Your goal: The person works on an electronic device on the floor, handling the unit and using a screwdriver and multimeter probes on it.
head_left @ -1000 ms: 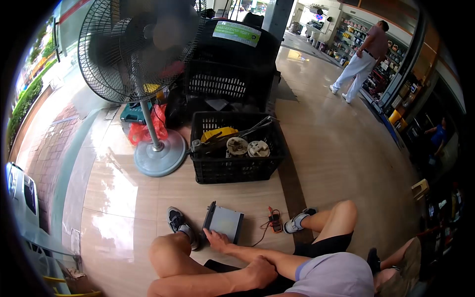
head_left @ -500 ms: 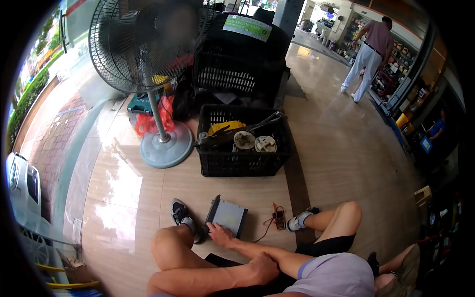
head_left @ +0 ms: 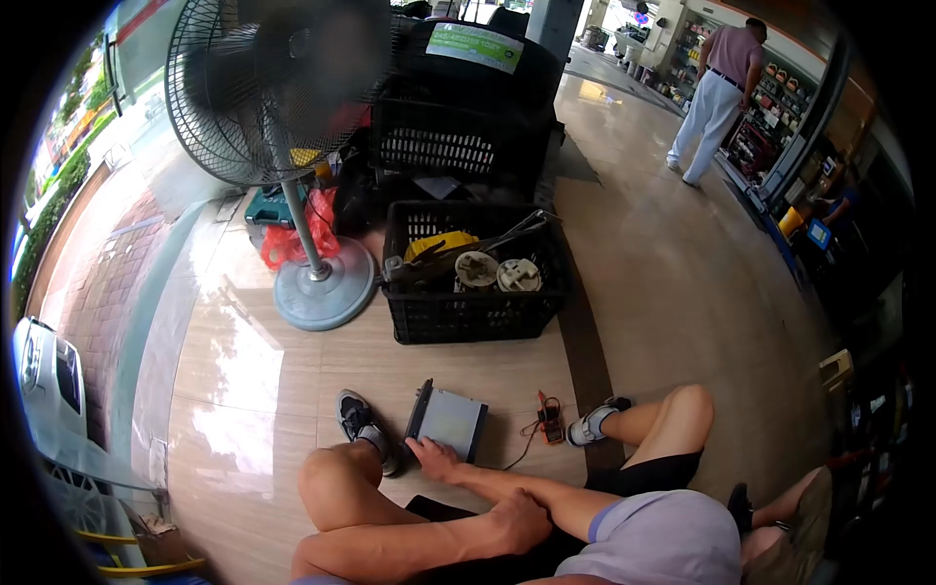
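The right hand (head_left: 436, 460) has its fingers loosely spread, touching the near left corner of the flat metal box (head_left: 451, 421) on the floor between the feet. The left hand (head_left: 520, 522) lies against the right forearm; its finger state cannot be told. The green-and-white label (head_left: 475, 46) is unreadable. A black crate (head_left: 468, 317) stands beyond the box, an orange meter (head_left: 552, 423) to its right.

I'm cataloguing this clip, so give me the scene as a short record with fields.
right hand: fingers on flat box
left hand: at the right forearm
right of box: orange-and-black meter, on floor
beyond: black crate holding assorted parts; standing fan
background: person standing, back turned
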`<action>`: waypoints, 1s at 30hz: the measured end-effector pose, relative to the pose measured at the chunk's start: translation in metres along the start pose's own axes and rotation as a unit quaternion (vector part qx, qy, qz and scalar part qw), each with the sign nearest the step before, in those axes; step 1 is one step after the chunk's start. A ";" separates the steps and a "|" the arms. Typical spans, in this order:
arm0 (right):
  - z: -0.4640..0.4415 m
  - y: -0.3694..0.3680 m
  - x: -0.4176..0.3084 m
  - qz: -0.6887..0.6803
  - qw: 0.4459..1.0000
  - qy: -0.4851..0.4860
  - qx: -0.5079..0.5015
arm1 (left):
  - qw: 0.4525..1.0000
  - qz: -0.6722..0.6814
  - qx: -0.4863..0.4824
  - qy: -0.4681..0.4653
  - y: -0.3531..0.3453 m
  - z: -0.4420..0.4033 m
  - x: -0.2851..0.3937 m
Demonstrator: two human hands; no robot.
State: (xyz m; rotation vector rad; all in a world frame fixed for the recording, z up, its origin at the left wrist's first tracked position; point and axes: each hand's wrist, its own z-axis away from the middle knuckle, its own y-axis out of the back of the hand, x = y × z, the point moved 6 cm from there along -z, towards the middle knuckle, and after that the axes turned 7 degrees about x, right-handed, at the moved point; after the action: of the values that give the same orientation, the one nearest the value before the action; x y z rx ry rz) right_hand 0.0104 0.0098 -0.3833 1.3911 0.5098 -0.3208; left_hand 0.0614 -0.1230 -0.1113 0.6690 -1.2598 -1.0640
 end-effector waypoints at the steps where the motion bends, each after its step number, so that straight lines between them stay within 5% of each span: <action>1: -0.001 0.000 0.000 -0.005 1.000 0.002 -0.003 | 1.000 -0.008 0.005 -0.003 -0.003 0.000 0.001; 14: -0.004 -0.004 0.009 0.042 0.997 0.023 0.067 | 0.998 -0.039 0.023 -0.046 0.001 0.006 0.004; 17: -0.007 -0.006 0.005 0.051 0.999 0.012 0.008 | 0.998 -0.042 -0.022 -0.045 0.007 0.006 0.005; 30: 0.000 -0.005 0.002 0.000 1.000 0.005 0.030 | 0.998 -0.026 0.023 -0.057 0.004 0.006 0.003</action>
State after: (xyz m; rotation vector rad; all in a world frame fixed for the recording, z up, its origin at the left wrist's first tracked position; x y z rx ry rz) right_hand 0.0094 0.0092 -0.3881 1.4511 0.5113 -0.3311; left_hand 0.0570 -0.1232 -0.1053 0.6862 -1.3741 -1.1314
